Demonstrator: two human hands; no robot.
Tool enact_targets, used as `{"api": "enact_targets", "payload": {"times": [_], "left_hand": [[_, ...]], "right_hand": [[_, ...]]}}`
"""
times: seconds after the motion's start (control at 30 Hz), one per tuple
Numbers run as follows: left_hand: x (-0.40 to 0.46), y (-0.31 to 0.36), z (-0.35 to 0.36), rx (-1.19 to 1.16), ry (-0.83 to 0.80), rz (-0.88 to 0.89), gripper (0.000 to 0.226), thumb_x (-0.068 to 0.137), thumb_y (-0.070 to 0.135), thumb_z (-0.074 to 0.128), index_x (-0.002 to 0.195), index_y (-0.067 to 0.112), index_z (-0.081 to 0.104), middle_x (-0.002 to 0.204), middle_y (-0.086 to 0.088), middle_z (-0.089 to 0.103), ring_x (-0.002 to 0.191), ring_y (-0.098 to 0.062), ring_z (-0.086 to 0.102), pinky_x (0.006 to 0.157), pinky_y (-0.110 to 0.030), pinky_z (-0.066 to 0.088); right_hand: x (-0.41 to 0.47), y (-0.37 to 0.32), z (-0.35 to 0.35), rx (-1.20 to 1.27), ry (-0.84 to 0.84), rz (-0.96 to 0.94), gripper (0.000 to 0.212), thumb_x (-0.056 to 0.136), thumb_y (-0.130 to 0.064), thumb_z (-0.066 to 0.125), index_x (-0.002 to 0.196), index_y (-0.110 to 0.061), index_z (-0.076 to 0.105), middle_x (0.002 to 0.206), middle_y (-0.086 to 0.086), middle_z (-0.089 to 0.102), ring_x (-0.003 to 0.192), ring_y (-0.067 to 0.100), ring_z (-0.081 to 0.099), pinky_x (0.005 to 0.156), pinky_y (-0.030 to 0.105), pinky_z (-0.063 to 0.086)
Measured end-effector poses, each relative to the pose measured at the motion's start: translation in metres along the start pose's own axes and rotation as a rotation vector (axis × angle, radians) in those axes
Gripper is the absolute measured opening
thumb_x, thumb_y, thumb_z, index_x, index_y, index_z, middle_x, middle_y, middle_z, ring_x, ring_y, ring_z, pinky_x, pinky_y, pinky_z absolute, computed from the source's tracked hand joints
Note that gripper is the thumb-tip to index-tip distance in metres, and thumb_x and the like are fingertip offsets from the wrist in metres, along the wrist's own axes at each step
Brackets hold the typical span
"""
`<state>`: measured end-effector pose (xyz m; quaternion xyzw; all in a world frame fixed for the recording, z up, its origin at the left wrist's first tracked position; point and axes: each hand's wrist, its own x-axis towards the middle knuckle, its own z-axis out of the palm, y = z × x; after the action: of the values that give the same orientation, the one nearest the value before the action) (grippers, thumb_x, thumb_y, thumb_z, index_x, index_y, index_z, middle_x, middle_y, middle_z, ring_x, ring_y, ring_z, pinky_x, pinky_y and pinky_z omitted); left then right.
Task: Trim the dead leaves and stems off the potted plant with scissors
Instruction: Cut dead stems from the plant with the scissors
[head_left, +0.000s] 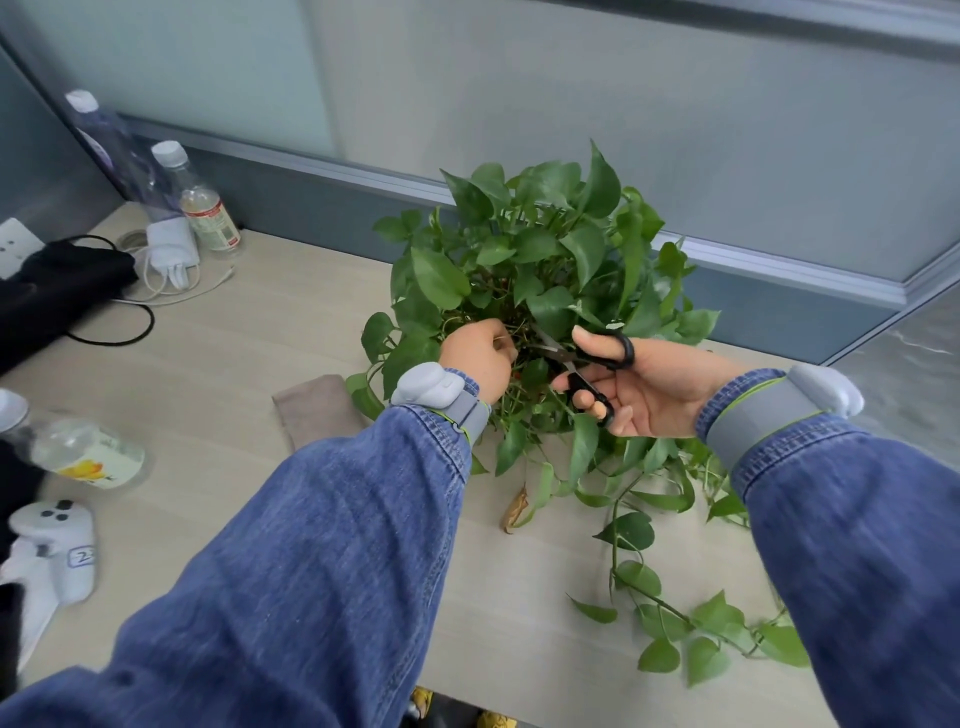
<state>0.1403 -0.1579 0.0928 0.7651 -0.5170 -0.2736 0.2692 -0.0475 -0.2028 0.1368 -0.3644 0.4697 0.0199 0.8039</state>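
Observation:
A leafy green potted plant (540, 260) stands on the pale wooden table (249, 374); its pot is hidden under the foliage. My right hand (654, 389) grips black-handled scissors (582, 364), blades spread and pointing left into the plant's centre. My left hand (480, 358) reaches into the foliage and pinches a thin stem close to the blade tips. A dry brown leaf (515, 512) lies on the table in front of the plant. A long vine (670, 608) trails over the table at the lower right.
A grey-brown cloth (311, 410) lies left of the plant. Plastic bottles (208, 208), a white charger (171, 244) and a black bag (52, 291) sit at the back left. Another bottle (78, 452) and a white controller (52, 545) lie at the left edge. A partition wall stands behind.

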Motion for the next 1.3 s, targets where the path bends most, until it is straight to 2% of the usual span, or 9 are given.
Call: {"api": "enact_targets", "payload": {"times": [0.47, 0.6, 0.73, 0.8, 0.93, 1.03, 1.13, 1.2, 1.3], "left_hand": [[0.0, -0.003, -0.001, -0.007, -0.012, 0.002, 0.01, 0.09, 0.009, 0.054, 0.089, 0.013, 0.063, 0.098, -0.01, 0.068, 0.085, -0.03, 0.06, 0.068, -0.03, 0.045], [0.002, -0.003, -0.003, -0.015, 0.021, -0.023, 0.016, 0.095, 0.012, 0.048, 0.103, 0.006, 0.06, 0.103, -0.013, 0.065, 0.086, -0.032, 0.058, 0.068, -0.031, 0.041], [0.006, 0.004, -0.002, -0.014, 0.051, -0.068, 0.021, 0.097, 0.006, 0.041, 0.116, 0.001, 0.049, 0.114, -0.014, 0.063, 0.1, -0.032, 0.06, 0.077, -0.036, 0.045], [0.008, 0.008, -0.001, 0.014, 0.047, -0.073, 0.022, 0.096, 0.003, 0.042, 0.117, -0.001, 0.048, 0.115, -0.015, 0.064, 0.104, -0.033, 0.06, 0.083, -0.038, 0.046], [0.009, 0.014, -0.002, 0.063, 0.068, -0.048, 0.021, 0.095, 0.004, 0.043, 0.114, 0.002, 0.053, 0.106, -0.015, 0.069, 0.1, -0.033, 0.062, 0.08, -0.035, 0.046], [0.001, 0.016, -0.012, 0.079, -0.005, 0.019, 0.019, 0.096, 0.006, 0.043, 0.111, 0.002, 0.054, 0.102, -0.016, 0.07, 0.093, -0.033, 0.063, 0.08, -0.038, 0.05], [-0.026, 0.01, -0.029, 0.078, -0.142, 0.15, 0.011, 0.098, 0.011, 0.043, 0.1, 0.009, 0.053, 0.087, -0.01, 0.072, 0.059, -0.014, 0.06, 0.052, -0.022, 0.045], [-0.051, 0.004, -0.037, 0.019, -0.283, 0.16, 0.011, 0.098, 0.017, 0.043, 0.091, 0.018, 0.051, 0.075, -0.004, 0.071, 0.038, -0.01, 0.052, 0.038, -0.02, 0.038], [-0.082, -0.011, -0.031, 0.183, -0.532, 0.169, 0.009, 0.098, 0.017, 0.044, 0.091, 0.016, 0.05, 0.07, -0.003, 0.067, 0.034, -0.004, 0.045, 0.034, -0.012, 0.034]], "right_hand": [[0.007, 0.003, -0.004, -0.018, 0.066, -0.06, 0.043, 0.079, -0.041, 0.07, 0.103, -0.006, 0.065, 0.062, -0.002, 0.054, 0.044, 0.004, 0.046, 0.036, 0.011, 0.03], [0.0, 0.001, -0.011, 0.037, 0.01, -0.047, 0.045, 0.081, -0.045, 0.069, 0.103, -0.005, 0.068, 0.064, -0.001, 0.057, 0.046, 0.005, 0.051, 0.037, 0.013, 0.036], [-0.009, 0.001, -0.017, 0.07, -0.02, -0.015, 0.048, 0.084, -0.049, 0.067, 0.104, -0.005, 0.07, 0.067, 0.001, 0.059, 0.049, 0.008, 0.055, 0.038, 0.015, 0.04], [-0.011, 0.0, -0.017, 0.069, -0.019, -0.011, 0.048, 0.084, -0.049, 0.066, 0.105, -0.006, 0.069, 0.067, 0.001, 0.059, 0.049, 0.007, 0.054, 0.038, 0.015, 0.039], [-0.011, 0.001, -0.013, 0.074, -0.017, -0.024, 0.05, 0.084, -0.05, 0.066, 0.108, -0.006, 0.067, 0.068, 0.0, 0.058, 0.05, 0.006, 0.053, 0.04, 0.013, 0.037], [-0.013, 0.003, -0.015, 0.077, -0.032, -0.031, 0.05, 0.084, -0.05, 0.065, 0.108, -0.006, 0.067, 0.068, 0.0, 0.058, 0.051, 0.006, 0.053, 0.04, 0.013, 0.037], [-0.015, 0.006, -0.02, 0.082, -0.035, -0.04, 0.049, 0.084, -0.05, 0.064, 0.108, -0.006, 0.067, 0.068, 0.0, 0.057, 0.05, 0.006, 0.053, 0.04, 0.014, 0.037], [-0.016, 0.008, -0.023, 0.095, -0.039, -0.052, 0.049, 0.085, -0.049, 0.065, 0.107, -0.006, 0.067, 0.068, 0.0, 0.057, 0.05, 0.006, 0.053, 0.039, 0.014, 0.037], [-0.015, 0.01, -0.023, 0.094, -0.054, -0.06, 0.049, 0.083, -0.048, 0.067, 0.106, -0.005, 0.069, 0.068, 0.001, 0.057, 0.05, 0.007, 0.052, 0.039, 0.014, 0.037]]}}
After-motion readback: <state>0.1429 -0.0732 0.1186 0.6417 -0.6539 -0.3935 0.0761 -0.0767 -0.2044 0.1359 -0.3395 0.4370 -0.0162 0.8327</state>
